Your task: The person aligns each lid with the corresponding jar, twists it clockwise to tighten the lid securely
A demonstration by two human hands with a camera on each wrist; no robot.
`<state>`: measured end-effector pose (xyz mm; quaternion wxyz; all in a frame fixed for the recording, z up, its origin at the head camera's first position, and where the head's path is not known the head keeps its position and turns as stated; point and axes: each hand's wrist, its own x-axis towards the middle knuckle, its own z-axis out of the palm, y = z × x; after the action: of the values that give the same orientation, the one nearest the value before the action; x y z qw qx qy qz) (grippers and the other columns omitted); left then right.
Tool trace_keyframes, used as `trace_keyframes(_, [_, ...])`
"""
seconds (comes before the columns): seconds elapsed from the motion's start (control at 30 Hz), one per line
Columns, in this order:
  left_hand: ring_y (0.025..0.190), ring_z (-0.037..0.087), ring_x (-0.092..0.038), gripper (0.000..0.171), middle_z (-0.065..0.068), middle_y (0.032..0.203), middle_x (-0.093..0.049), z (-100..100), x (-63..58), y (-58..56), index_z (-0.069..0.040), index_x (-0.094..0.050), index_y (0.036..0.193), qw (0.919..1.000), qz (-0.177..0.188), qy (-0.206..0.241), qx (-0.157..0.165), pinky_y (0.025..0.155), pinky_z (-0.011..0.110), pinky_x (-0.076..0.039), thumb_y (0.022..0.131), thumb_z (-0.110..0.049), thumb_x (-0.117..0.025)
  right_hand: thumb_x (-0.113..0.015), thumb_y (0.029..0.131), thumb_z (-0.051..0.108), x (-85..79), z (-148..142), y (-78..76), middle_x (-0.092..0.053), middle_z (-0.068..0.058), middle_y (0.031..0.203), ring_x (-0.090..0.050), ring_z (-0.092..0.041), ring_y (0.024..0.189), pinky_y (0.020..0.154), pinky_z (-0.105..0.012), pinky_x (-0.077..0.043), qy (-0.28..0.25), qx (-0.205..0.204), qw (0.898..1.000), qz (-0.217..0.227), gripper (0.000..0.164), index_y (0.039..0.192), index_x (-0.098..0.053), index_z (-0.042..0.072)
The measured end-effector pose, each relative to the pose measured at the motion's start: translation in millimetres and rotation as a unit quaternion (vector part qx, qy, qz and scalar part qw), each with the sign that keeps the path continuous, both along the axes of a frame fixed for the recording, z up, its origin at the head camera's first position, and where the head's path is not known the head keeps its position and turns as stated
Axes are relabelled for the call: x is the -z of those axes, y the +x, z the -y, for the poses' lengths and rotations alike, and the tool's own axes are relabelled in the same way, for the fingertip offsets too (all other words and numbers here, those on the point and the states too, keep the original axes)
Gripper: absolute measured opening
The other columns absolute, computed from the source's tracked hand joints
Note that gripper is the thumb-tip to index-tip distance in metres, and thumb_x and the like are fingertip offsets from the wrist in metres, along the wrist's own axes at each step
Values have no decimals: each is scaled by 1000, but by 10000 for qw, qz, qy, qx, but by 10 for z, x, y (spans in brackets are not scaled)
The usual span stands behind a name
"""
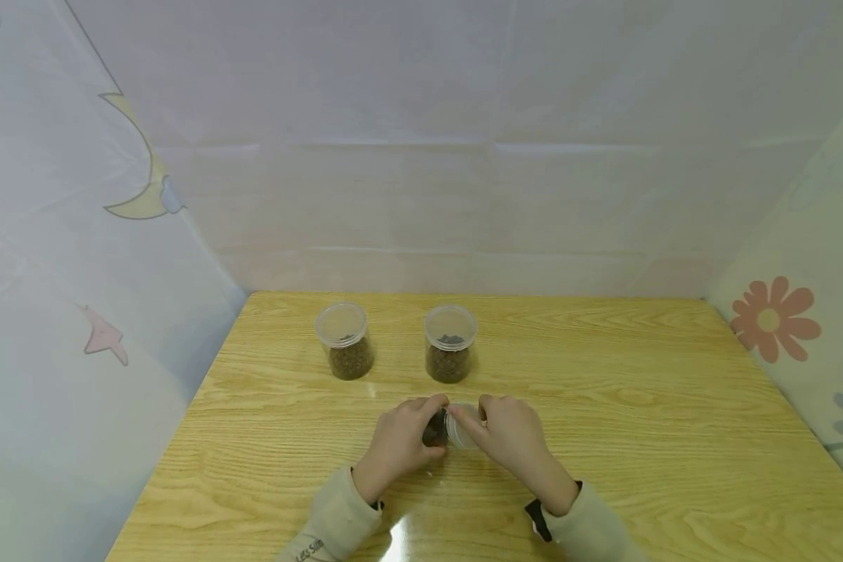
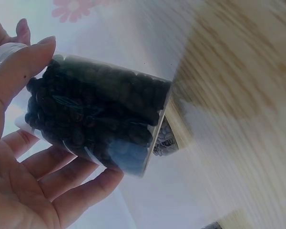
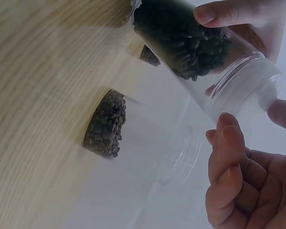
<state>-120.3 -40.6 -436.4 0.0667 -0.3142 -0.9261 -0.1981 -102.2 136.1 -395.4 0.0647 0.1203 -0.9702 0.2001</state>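
Observation:
My left hand [image 1: 399, 439] grips a clear round jar [image 2: 97, 112] by its side, thumb over the top and fingers beneath. Dark bean-like seeds [image 3: 186, 40] fill much of it. The jar is tilted onto its side, with its capped end toward my right hand [image 1: 514, 434]. A whitish see-through lid [image 3: 257, 88] sits at that end. My right thumb and fingertips pinch the lid's edge, as the right wrist view shows. In the head view the hands cover much of the jar.
Beyond the hands stand two upright clear jars, one at the left [image 1: 350, 355] and one nearer the middle [image 1: 449, 359], each partly filled with dark seeds. The wooden table [image 1: 639, 375] meets a pale sheet [image 1: 421, 195] at its back edge.

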Motion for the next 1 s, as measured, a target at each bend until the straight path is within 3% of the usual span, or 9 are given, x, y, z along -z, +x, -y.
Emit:
trace_keyframes(0.17, [87,21,-62,65,5,105,-64,3,7,-2,-17,-51,119,9999,58,-82,-32,63,32,-52,64,-31,-83,-54,87,47,-6,14,-14,-23,10,41,-20,-5,36,37,-19,-17,-41,159,9997,195,55,47,-37,15])
trace_keyframes(0.43, [86,20,-62,66,5,104,-64,4,0,7,-17,-51,119,9999,96,-47,-68,62,30,-52,63,-31,-83,-53,88,46,-26,10,-35,-26,9,42,-24,-6,38,37,-19,-20,-40,160,9992,356,54,47,-38,14])
trace_keyframes(0.73, [88,21,-63,67,6,105,-65,2,24,-4,-14,-52,117,9998,-65,207,1,66,32,-53,61,-29,-85,-57,87,42,-95,-124,-26,-44,9,47,-37,-4,40,39,-20,-33,-352,-19,9987,358,38,64,-61,11])
trace_keyframes(0.87, [88,20,-63,65,5,104,-65,5,18,-7,-15,-52,117,9998,-3,207,-18,66,32,-52,62,-29,-84,-61,86,40,-117,-198,-14,-47,10,51,-37,-2,41,41,-19,-35,-565,-344,9976,183,33,76,-65,9])
trace_keyframes(1.0, [88,20,-62,65,4,105,-65,11,17,-9,-16,-52,117,9998,49,188,-40,67,33,-52,62,-29,-84,-69,81,31,-105,-252,-8,-58,6,70,-50,-5,54,49,-20,-42,-670,-1002,9926,-171,27,92,-66,6])
